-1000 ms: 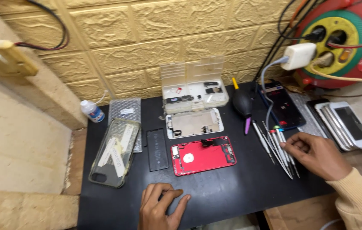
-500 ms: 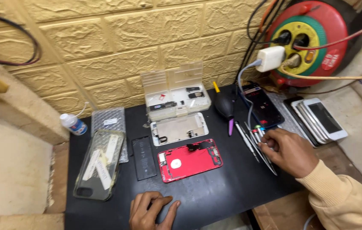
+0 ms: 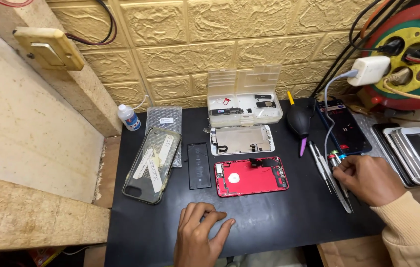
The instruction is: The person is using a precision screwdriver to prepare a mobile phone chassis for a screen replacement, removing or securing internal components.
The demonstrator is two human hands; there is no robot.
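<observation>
The right hand (image 3: 368, 179) pinches slim metal screwdrivers (image 3: 329, 173), their long axes running toward the wall. The left hand (image 3: 198, 236) rests flat, released, on the mat (image 3: 269, 222).

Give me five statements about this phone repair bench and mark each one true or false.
1. The right hand is on the row of screwdrivers at the right of the black mat. True.
2. The left hand holds the red phone housing. False: it rests flat on the mat, below the housing and apart from it.
3. The black battery lies left of the red housing. True.
4. The clear parts box is shut. False: its lid stands open against the wall.
5. The small white bottle lies beside the stacked phones. False: it stands at the mat's far left corner, and the stack is at the right.
</observation>
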